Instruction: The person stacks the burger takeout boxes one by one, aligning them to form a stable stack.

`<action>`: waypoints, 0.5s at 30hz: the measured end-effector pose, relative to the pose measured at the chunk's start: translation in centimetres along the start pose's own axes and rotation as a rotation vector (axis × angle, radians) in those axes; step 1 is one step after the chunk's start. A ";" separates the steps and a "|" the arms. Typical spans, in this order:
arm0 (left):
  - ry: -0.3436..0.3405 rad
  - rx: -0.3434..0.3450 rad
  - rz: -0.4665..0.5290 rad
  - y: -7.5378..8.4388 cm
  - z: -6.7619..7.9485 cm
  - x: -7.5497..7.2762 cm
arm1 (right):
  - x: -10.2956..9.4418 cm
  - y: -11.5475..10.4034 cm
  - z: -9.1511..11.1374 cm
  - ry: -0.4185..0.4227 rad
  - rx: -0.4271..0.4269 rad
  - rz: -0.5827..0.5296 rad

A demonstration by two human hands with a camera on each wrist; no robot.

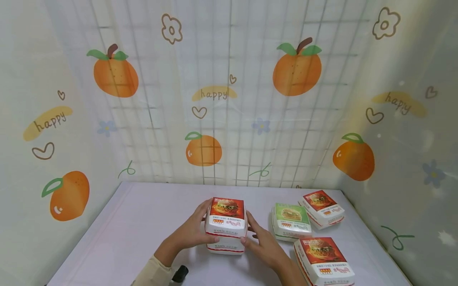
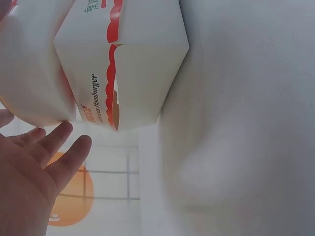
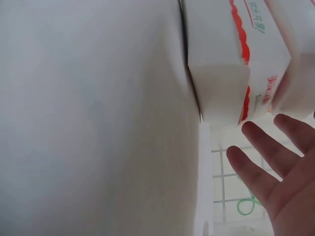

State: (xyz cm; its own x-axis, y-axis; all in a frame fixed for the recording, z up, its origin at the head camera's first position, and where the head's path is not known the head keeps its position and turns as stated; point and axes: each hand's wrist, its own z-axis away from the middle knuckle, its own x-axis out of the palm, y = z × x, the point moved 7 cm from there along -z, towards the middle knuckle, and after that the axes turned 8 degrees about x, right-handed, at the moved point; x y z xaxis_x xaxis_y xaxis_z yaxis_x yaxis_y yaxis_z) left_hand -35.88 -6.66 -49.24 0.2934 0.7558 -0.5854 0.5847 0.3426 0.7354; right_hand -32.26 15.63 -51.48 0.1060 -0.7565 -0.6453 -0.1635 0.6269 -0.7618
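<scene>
Two hamburger boxes stand stacked at the middle front of the table. The upper hamburger box has a red lid with a burger picture; the lower hamburger box is white with a red wavy line and rests on the table. My left hand holds the upper box from its left, thumb across the front. From the right, my right hand holds the same box, thumb at its front corner. In the wrist views, the left fingers and right fingers are spread, some lower ones off the boxes.
To the right are a green-lidded hamburger box, a red-lidded box behind it and another red-lidded box in front. A small black object is by the left sleeve. A printed curtain surrounds the table.
</scene>
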 end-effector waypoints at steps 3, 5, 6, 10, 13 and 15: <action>-0.007 0.010 -0.001 0.2 0.1 -0.1 | -0.2 -0.2 0.1 0.006 -0.025 -0.007; -0.010 0.014 0.004 0.3 0.2 -0.2 | -0.2 -0.2 0.1 0.002 -0.033 -0.016; -0.010 0.018 0.004 0.3 0.2 -0.2 | -0.3 -0.2 0.2 -0.004 -0.031 -0.023; -0.008 0.032 0.001 0.4 0.4 -0.4 | -0.2 -0.1 0.1 -0.023 -0.016 -0.036; -0.005 0.038 -0.002 0.5 0.4 -0.5 | -0.1 -0.1 0.1 -0.027 -0.011 -0.031; -0.003 0.034 0.002 0.5 0.5 -0.5 | -0.2 -0.1 0.2 -0.026 -0.014 -0.034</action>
State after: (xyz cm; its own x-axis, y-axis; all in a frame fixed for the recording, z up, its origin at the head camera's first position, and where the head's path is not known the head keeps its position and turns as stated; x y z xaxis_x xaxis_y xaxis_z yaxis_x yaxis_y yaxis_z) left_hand -35.39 -7.14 -48.74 0.2965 0.7546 -0.5853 0.6094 0.3224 0.7244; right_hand -32.07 15.71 -51.26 0.1370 -0.7719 -0.6208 -0.1734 0.5984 -0.7822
